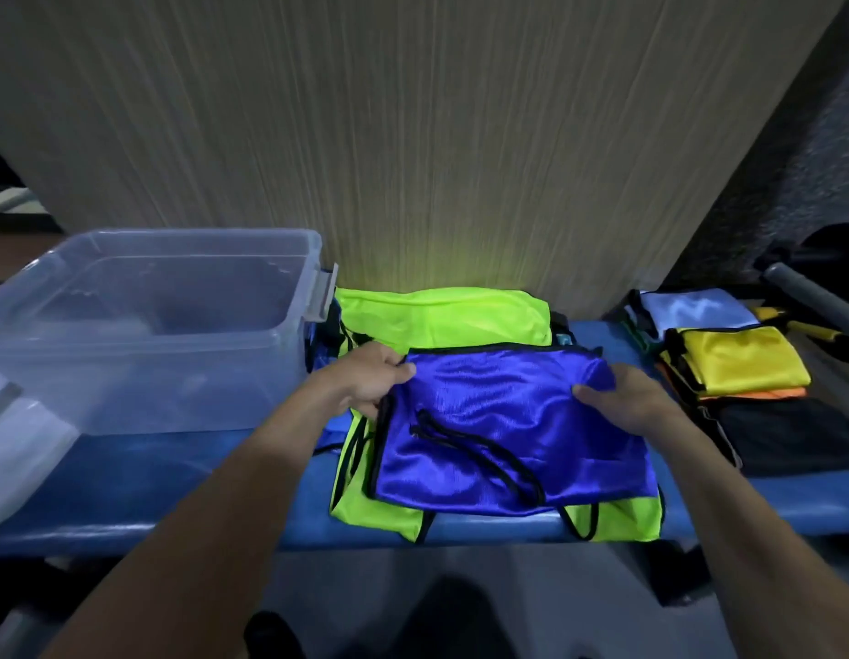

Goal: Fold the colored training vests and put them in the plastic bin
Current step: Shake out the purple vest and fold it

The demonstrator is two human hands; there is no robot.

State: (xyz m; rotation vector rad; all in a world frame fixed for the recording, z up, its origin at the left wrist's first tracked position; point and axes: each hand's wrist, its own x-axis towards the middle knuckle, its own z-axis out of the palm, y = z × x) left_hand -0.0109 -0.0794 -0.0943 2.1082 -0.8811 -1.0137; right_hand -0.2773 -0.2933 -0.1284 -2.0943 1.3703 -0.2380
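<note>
A shiny blue vest [503, 435] with black trim lies folded on top of a neon green vest [441, 316] in the middle of the blue bench. My left hand [365, 378] pinches the blue vest's upper left corner. My right hand [622, 397] grips its upper right edge. The clear plastic bin [175, 382] stands open at the left, right beside the vests. I cannot make out anything inside it.
A stack of folded vests sits at the right: yellow [741, 359] over orange, a pale blue one [693, 306] behind, a black one [788, 435] in front. A clear lid [23, 454] lies at far left. A wood-grain wall [413, 135] rises behind the blue bench [199, 492].
</note>
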